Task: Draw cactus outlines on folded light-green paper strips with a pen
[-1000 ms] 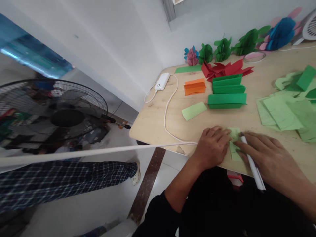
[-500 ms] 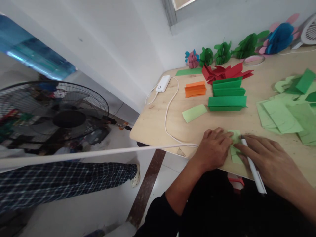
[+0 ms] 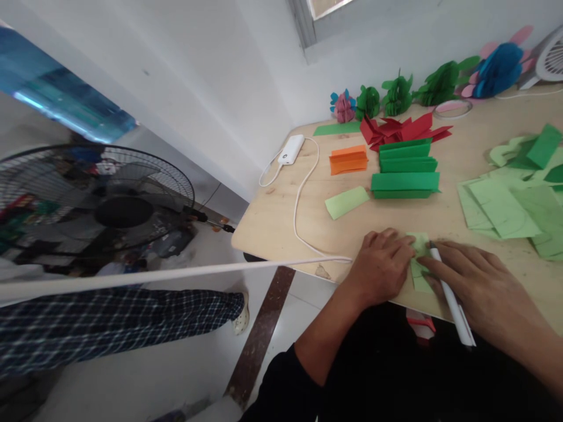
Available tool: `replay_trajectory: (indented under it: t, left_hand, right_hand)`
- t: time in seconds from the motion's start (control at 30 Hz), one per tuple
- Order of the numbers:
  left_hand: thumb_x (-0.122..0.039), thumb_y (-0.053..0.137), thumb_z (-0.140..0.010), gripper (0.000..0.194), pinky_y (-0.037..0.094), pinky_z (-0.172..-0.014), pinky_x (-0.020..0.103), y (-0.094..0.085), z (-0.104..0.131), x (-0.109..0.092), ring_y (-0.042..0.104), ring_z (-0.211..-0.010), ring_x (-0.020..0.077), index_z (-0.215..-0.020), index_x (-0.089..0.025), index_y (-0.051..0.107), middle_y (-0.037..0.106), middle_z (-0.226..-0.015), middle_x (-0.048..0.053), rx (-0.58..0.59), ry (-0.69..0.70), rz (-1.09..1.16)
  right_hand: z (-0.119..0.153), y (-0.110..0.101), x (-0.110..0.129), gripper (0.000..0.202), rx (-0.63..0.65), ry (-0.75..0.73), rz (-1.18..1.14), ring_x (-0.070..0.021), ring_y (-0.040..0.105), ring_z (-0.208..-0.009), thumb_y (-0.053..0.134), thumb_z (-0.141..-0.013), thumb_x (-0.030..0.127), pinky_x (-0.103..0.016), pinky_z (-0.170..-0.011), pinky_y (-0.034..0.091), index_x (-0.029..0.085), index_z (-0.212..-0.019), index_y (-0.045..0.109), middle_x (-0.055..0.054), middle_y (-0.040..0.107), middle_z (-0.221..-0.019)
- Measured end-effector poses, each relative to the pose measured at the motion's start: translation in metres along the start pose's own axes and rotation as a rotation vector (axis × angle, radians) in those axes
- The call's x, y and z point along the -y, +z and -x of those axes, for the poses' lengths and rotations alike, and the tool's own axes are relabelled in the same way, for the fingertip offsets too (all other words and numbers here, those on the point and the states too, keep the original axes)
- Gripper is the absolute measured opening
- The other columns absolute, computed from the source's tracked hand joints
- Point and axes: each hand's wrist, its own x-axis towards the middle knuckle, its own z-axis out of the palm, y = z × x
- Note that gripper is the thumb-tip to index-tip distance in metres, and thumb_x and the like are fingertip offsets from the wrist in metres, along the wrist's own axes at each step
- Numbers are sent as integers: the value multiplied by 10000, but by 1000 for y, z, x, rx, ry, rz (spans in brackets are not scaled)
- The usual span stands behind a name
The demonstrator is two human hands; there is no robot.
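At the table's (image 3: 272, 228) near edge, your left hand (image 3: 382, 264) presses a small pale-green paper rectangle (image 3: 422, 283), its marking seemingly unfinished, your right hand (image 3: 477, 278) grips a slim white pen (image 3: 453, 306), and bright-green paper strips (image 3: 404, 183) lie already folded beyond.

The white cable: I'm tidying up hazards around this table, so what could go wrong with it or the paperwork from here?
The white cable passes close by the left hand and off the table, so it might snag and tug the white device.

The white pen, in the right hand, has its tip by the small pale green paper's edge; a stroke might stray onto the table.
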Motion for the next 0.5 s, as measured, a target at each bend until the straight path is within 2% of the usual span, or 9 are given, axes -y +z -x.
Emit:
replay_trajectory:
  t: [0.3,0.5]
  left_hand:
    - [-246,366,-1091,341,431,-1104,480,-1,-1,0,499,-1418,285,-1232,-172,668,669,-1461,47,11,-2,0]
    - [-251,366,-1095,339,430,-1099,472,-1,0,0,510,-1406,281,-1215,-163,670,670,-1459,45,-2,5,-2]
  right_hand:
    - [2,2,1,319,-6,9,-25,-311,636,-1147,452,-1018,343,-434,-894,476,211,-1196,682,-143,715,-1195]
    - [4,3,2,301,8,66,-73,-306,653,-1175,475,-1010,341,-442,-925,486,237,-1201,682,-132,721,-1217]
